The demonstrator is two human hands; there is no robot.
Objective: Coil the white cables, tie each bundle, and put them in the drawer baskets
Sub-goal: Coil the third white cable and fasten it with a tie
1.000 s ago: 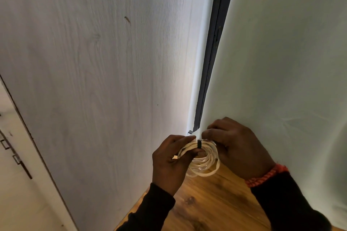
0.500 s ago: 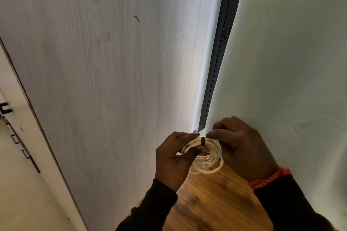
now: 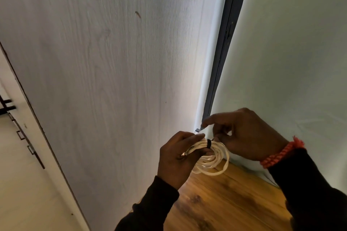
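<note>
Where the frame begins at far left, dark drawer handles (image 3: 22, 135) line a pale cabinet front, probably the storage the task names, though no basket is visible. Next comes a tall grey wood-grain panel (image 3: 112, 80), then a dark vertical frame strip (image 3: 223, 47) beside a pale curtain (image 3: 293, 52). Below centre, the left hand (image 3: 175, 157) grips the white cable coil (image 3: 212, 157) on its left side, fingers curled over the loops, apparently to keep the turns stacked so they cannot spring apart. A black tie (image 3: 209, 144) already circles the top of the coil, just right of the left fingertips. The right hand (image 3: 246, 137), wearing an orange woven wristband (image 3: 279, 154), pinches at something beside the tie, index finger raised; whether it holds the tie's loose end or a cable end is too small to tell. Held above a wooden surface (image 3: 225, 202), the bundle looks nearly secured; stowing remains.
</note>
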